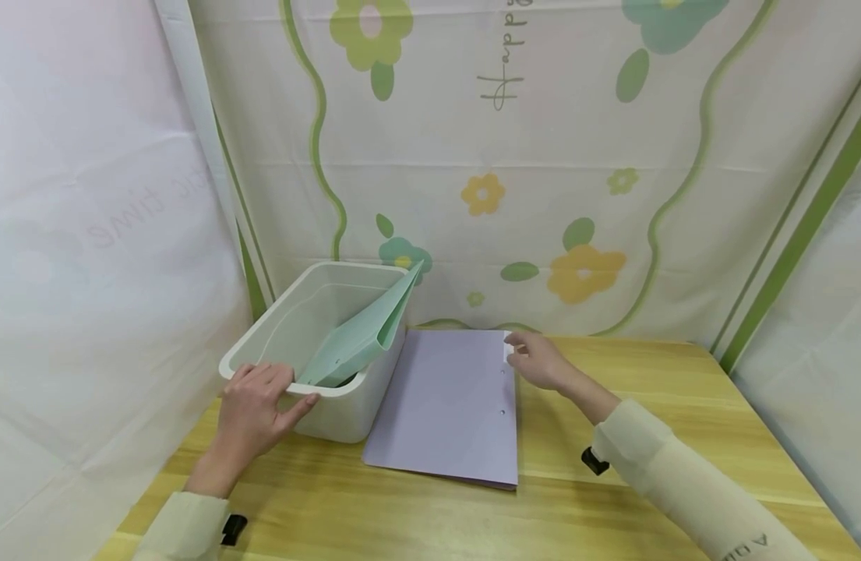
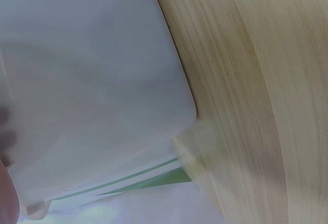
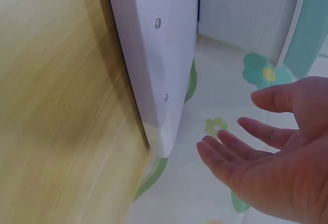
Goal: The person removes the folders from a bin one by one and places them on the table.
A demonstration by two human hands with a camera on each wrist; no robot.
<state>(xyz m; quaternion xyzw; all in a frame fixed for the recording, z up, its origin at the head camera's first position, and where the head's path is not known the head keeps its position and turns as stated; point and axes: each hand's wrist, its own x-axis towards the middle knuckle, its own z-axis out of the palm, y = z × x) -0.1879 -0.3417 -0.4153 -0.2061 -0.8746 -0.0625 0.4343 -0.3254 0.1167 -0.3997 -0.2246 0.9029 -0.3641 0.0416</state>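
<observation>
Left hand (image 1: 253, 405) grips one bin (image 1: 339, 417) holding one green folder (image 1: 353, 335); right hand (image 1: 541, 363), fingers loose, hovers beside one purple folder (image 1: 444, 405).

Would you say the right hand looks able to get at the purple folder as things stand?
Probably yes: the right hand hovers by the right edge of the purple folder, and nothing visible lies between them.

On the white fabric backdrop with printed flowers (image 1: 416, 148), sideways lettering starts "Happ" before the picture's edge cuts it off. Faint lettering on the white fabric side sheet (image 1: 79, 327) reads "ic time". The cream-coloured right sleeve (image 1: 689, 479) shows an "A", then unclear letters.
</observation>
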